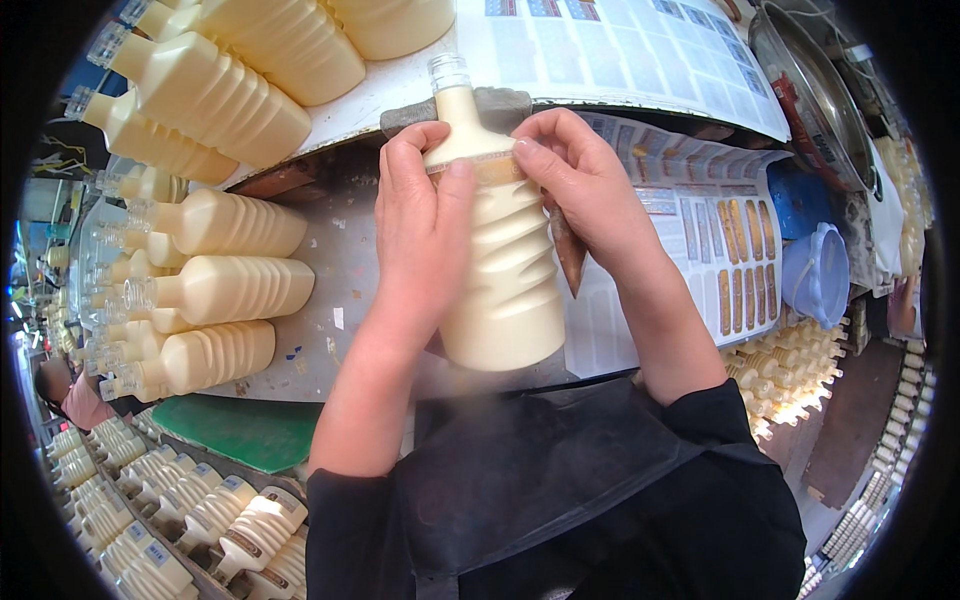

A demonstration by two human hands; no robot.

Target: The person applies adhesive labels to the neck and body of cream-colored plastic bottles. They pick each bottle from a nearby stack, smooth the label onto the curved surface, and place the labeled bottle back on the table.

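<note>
A cream bottle [500, 280] with slanting ridges and a clear threaded neck lies in front of me, its neck pointing away and resting on a grey pad [405, 118]. Around its shoulder runs a narrow gold-brown label [490, 170]. My left hand [420, 205] grips the bottle's left side, its thumb on the label. With thumb and forefinger closed, my right hand [572, 175] presses the label's right end against the bottle. A brown pointed tool [568, 250] sticks out beneath my right palm; its other end is hidden.
Several similar cream bottles [240, 287] lie at left, with more [215, 95] at the far left. Label sheets [700, 230] cover the right side of the table and a raised ledge [620, 65]. A blue bucket [818, 275] and a metal basin [810, 90] stand at right. Labelled bottles [265, 530] fill the lower left.
</note>
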